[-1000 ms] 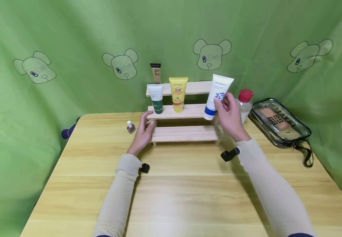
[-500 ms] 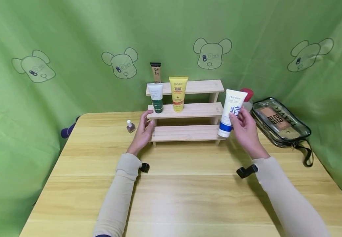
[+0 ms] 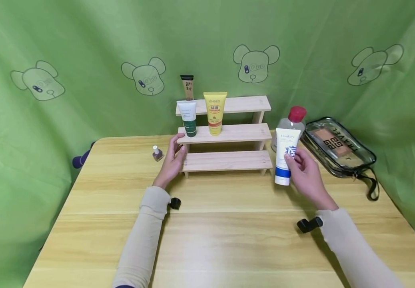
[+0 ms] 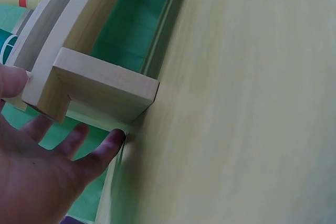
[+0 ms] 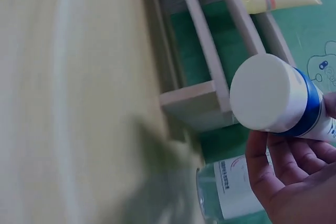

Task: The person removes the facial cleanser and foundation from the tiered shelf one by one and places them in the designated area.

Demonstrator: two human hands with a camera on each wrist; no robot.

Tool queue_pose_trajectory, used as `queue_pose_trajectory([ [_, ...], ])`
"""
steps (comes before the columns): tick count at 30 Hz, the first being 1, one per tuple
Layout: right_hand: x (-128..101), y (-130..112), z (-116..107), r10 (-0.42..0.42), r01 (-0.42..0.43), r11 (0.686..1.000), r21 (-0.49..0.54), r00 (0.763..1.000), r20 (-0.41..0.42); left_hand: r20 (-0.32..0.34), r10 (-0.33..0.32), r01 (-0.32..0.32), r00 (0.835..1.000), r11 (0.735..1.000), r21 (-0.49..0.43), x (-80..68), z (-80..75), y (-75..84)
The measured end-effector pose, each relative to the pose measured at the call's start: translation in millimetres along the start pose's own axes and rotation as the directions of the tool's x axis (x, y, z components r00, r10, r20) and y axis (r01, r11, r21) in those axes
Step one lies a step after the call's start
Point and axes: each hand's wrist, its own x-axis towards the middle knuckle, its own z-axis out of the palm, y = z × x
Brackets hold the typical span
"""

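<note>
My right hand [image 3: 308, 176] pinches a white squeeze tube [image 3: 286, 154] with a blue band and blue characters, cap down, right of the wooden tiered shelf [image 3: 225, 162]. In the right wrist view its white cap [image 5: 261, 93] faces the camera, with the tube [image 5: 310, 109] between thumb and fingers. My left hand [image 3: 173, 162] is at the shelf's left end, and its fingers [image 4: 100, 153] are spread beside the end piece. On the middle tier stand a white-and-green tube [image 3: 188, 119] and a yellow tube [image 3: 215, 114]. Behind them is a small beige tube [image 3: 188, 88] with a black end.
A clear bottle with a red cap [image 3: 296, 114] stands right of the shelf, partly hidden by the white tube. Beside it lies a clear travel pouch [image 3: 340, 148] with black trim. A small nail polish bottle [image 3: 158, 154] is left of the shelf on the wooden table [image 3: 225, 240].
My right hand has carried the white tube rightward and down from in front of the upper tiers to beside the shelf, turning it more upright. My left hand has stayed at the shelf's left end.
</note>
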Motion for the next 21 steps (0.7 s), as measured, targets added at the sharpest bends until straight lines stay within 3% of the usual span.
queue_pose_trajectory([
  [10, -15, 11, 1, 0.035, -0.028, 0.993, -0.114, 0.998, 0.053, -0.008, -0.002, 0.002, 1.0, 1.0, 0.004, 1.1, -0.8, 0.2],
  [21, -16, 20, -3, 0.118, -0.081, 0.963, -0.256, 0.984, 0.131, -0.031, -0.015, 0.014, 0.999, 1.0, -0.006, -0.6, -0.6, 0.5],
])
